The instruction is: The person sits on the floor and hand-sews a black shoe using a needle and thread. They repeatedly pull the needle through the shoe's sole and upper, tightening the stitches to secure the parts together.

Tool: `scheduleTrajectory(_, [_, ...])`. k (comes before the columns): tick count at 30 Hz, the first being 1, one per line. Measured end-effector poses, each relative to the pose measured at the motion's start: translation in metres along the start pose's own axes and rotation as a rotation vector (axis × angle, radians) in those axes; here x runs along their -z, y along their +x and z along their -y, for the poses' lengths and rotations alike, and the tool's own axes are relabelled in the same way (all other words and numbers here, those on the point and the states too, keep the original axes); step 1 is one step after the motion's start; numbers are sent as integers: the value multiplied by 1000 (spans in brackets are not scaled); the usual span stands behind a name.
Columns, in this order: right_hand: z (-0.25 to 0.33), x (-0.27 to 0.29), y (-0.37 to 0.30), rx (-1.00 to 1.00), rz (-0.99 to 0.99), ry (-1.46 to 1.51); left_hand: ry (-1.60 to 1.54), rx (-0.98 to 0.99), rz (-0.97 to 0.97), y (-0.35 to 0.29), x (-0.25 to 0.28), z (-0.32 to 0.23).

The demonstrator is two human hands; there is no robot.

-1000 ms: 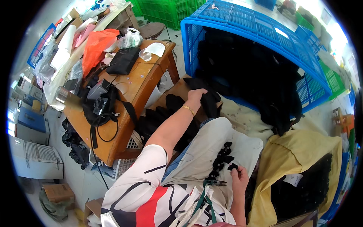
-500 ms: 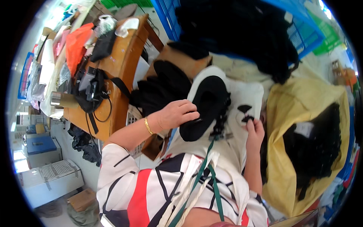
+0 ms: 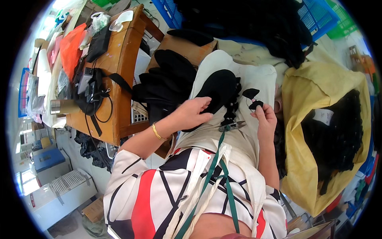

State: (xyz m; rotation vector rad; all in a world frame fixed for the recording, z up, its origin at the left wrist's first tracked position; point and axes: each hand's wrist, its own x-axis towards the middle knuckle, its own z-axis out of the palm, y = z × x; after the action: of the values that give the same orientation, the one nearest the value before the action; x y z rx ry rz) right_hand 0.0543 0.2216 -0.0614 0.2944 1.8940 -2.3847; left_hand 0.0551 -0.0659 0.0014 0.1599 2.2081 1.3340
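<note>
A black sole-shaped piece (image 3: 221, 85) lies across my lap on the pale apron (image 3: 260, 77). My left hand (image 3: 191, 113) rests over its near end, thumb and fingers apart, gripping nothing that I can see. Between finger and thumb, my right hand (image 3: 265, 115) pinches a small black fabric piece (image 3: 256, 104). Just beyond it is another small black piece (image 3: 250, 93), seemingly joined to the first by a thin thread. Along the sole's right edge runs a row of small black pieces (image 3: 230, 113). Small metal snips (image 3: 232, 126) hang on a green ribbon (image 3: 221, 145) near my waist.
To my left, a stack of black sole-shaped pieces (image 3: 169, 85) sits beside a wooden table (image 3: 126, 44) holding a black bag (image 3: 91, 95). A blue crate (image 3: 318, 20) of black material stands ahead. A yellow sack (image 3: 296, 159) with black pieces is at my right.
My left hand has loosened from its curled grip at the sole's edge and spread over its near end. The right hand still pinches the small black piece, slightly higher. The whole view has shifted a little.
</note>
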Motion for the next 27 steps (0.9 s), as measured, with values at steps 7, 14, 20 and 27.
scheduleTrajectory(7, [-6, -5, 2, -19, 17, 25, -641, 183, -118, 34, -40, 17])
scheduleTrajectory(14, [-6, -10, 1, -43, 51, -13, -1168, -74, -438, 73, -68, 17])
scheduleTrajectory(20, [5, -18, -1, -65, 74, 8, -1076, 93, -604, 64, -65, 17])
scheduleTrajectory(27, [7, -49, -3, -79, 143, 73, -888, 233, -541, 20, -74, 14])
